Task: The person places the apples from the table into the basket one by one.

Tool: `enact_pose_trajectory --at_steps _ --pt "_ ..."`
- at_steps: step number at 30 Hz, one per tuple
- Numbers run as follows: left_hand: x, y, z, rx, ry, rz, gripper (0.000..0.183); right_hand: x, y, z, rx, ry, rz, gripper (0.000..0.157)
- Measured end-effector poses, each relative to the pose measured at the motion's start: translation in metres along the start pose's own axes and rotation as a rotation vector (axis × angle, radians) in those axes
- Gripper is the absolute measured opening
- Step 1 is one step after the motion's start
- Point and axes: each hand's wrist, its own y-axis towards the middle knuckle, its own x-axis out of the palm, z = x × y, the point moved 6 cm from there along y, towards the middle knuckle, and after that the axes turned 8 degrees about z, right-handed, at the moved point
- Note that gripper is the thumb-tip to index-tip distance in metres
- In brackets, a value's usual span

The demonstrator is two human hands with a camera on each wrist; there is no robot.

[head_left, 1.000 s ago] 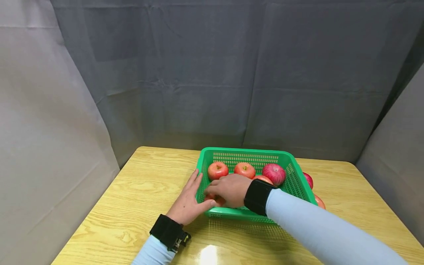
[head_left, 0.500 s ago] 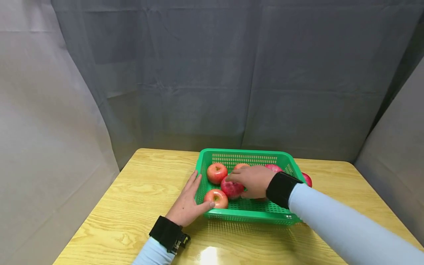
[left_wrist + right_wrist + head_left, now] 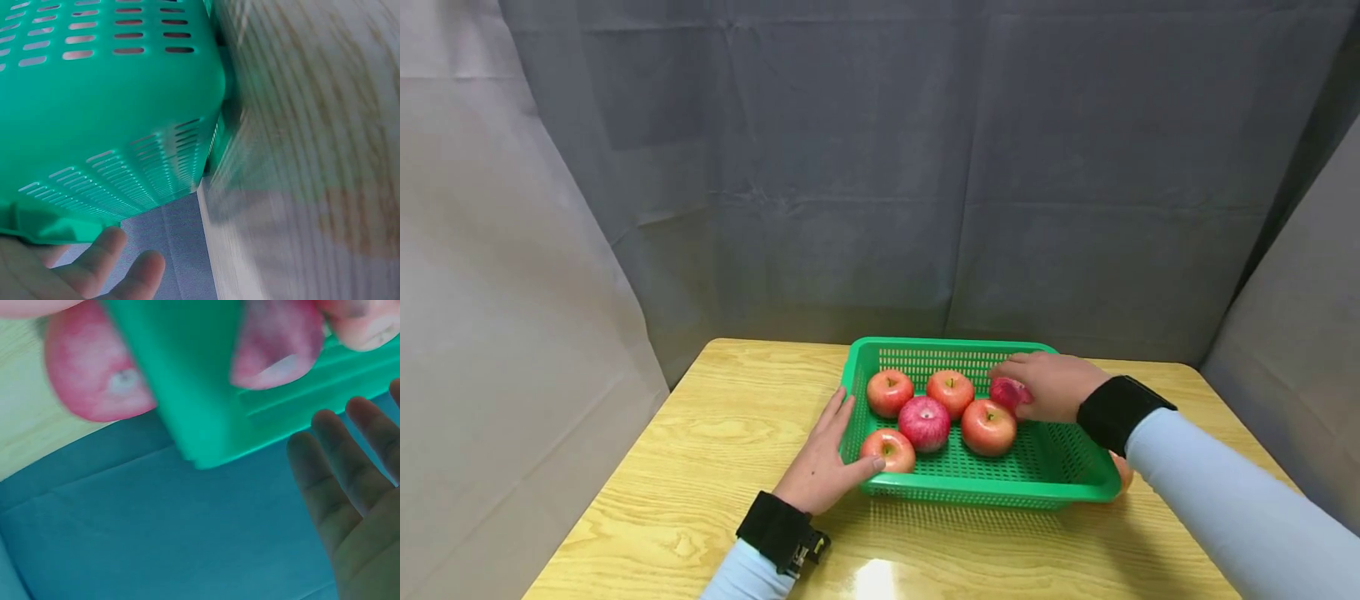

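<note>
A green plastic basket (image 3: 955, 492) stands on the table with several red apples inside. My left hand (image 3: 820, 475) rests against its left front corner, fingers straight along the left side and thumb at the front rim. In the left wrist view the fingertips (image 3: 147, 269) lie by the rim. My right hand (image 3: 1052, 387) hovers over the basket's right rear part, beside a dark red apple (image 3: 1009, 393) that it partly covers. Its fingers (image 3: 331, 447) look extended and apart from that apple in the right wrist view. A paler apple (image 3: 989, 427) sits just left of it.
Outside the basket's right side, another apple (image 3: 1123, 472) is partly hidden by the rim and right arm. The right wrist view shows a dark red apple (image 3: 94, 369) outside the wall. Grey cloth (image 3: 850, 167) hangs behind the wooden table (image 3: 700, 467).
My right hand has moved from the basket's left front corner across the middle to its right rear, uncovering apples at the left and centre. My left hand stays put.
</note>
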Motion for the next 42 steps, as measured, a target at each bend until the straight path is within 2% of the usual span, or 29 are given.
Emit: enact_pose_trajectory --at_steps 6,12,17,23,26,33,36,39,42 --pt "0.0 -0.002 0.0 0.0 0.006 0.001 0.093 -0.004 -0.021 0.028 0.105 -0.018 -0.031 0.055" --pt "-0.001 -0.002 0.001 0.003 0.001 0.002 0.093 -0.009 -0.043 0.055 0.197 -0.011 -0.05 0.052" --pt "-0.002 -0.003 0.001 0.007 -0.003 -0.005 0.093 -0.006 -0.056 0.074 0.258 -0.003 -0.046 0.052" --pt "-0.003 -0.004 0.001 0.006 -0.014 -0.005 0.094 0.003 -0.067 0.092 0.358 0.029 -0.071 0.063" --pt "-0.003 -0.004 0.001 0.004 -0.019 -0.007 0.094 0.012 -0.069 0.098 0.375 0.032 -0.098 0.067" --pt "-0.002 -0.005 -0.001 0.003 -0.016 -0.008 0.093 0.032 -0.068 0.104 0.357 0.058 -0.11 0.075" --pt "-0.002 -0.006 -0.001 0.003 -0.015 -0.007 0.094 0.041 -0.068 0.105 0.38 0.09 -0.125 0.081" --pt "-0.002 -0.007 -0.001 0.003 -0.015 -0.009 0.093 0.048 -0.069 0.105 0.405 0.127 -0.139 0.079" --pt "-0.002 -0.007 -0.001 0.0 -0.014 -0.01 0.093 0.054 -0.069 0.106 0.402 0.171 -0.141 0.07"
